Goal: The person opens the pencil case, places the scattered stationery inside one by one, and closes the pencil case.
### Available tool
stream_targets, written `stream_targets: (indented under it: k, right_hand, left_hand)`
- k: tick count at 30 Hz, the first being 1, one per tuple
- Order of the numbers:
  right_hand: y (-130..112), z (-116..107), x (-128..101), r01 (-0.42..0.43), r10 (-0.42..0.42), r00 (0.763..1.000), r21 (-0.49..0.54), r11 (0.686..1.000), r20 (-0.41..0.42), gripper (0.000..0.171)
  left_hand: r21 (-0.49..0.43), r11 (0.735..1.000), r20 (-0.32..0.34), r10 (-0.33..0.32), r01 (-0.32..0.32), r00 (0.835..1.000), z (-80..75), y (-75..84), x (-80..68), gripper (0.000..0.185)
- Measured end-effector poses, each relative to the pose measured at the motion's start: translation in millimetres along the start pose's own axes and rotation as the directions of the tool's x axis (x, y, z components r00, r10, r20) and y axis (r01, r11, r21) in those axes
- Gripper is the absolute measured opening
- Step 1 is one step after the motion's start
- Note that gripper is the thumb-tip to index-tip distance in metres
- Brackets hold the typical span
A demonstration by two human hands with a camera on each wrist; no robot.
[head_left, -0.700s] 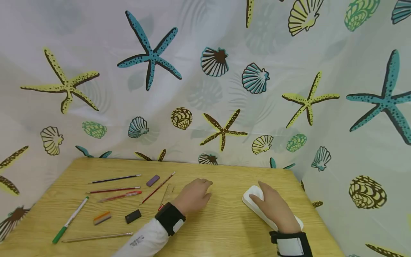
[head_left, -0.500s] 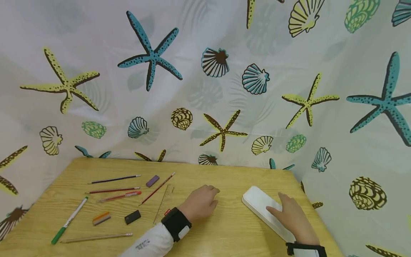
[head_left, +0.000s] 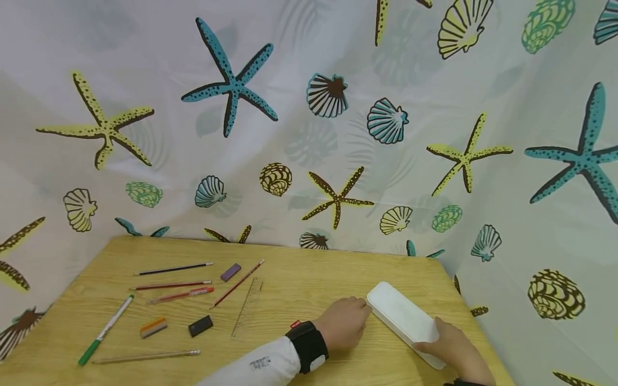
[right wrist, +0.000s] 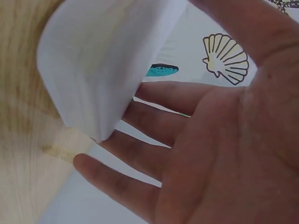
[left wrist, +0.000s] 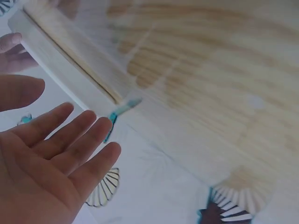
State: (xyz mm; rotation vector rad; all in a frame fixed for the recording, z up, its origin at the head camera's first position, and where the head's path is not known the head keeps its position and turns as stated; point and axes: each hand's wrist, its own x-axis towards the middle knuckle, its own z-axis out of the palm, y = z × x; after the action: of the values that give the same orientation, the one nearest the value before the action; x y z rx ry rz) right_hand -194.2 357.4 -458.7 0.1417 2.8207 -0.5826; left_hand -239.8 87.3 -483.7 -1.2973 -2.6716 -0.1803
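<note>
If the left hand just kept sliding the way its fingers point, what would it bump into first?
Most likely the long white rectangular box: the left hand points its fingers at the box's far end, very near it, though contact is unclear.

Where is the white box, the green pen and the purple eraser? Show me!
white box [head_left: 403, 317], head view, middle of its flat lid
green pen [head_left: 105, 330], head view, middle of its white barrel
purple eraser [head_left: 230, 272], head view, centre of its top face
</note>
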Motion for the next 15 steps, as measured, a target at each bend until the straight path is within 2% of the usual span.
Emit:
stream_targets:
  k: [3,11,15]
  right_hand:
    - [2,3,1,0.014,-0.014,1.0,-0.002,1.0,-0.024,0.106]
    - [4,6,2,0.045,-0.047,0.997,-0.03,0.999,-0.064,0.105]
    - [5,8,3,0.035,-0.04,0.996,-0.064,0.997,-0.076,0.105]
  left_hand:
    - [0.044,0.998,-0.008,0.038,-0.037,0.999,-0.1,10.7,12.2,0.027]
    - [0.153,0.985,-0.025,0.09,-0.085,0.996,1.9,29.6,39.7,0.02]
    - [0.177,0.978,0.0,0.113,-0.111,0.994,7.9,33.6,45.0,0.033]
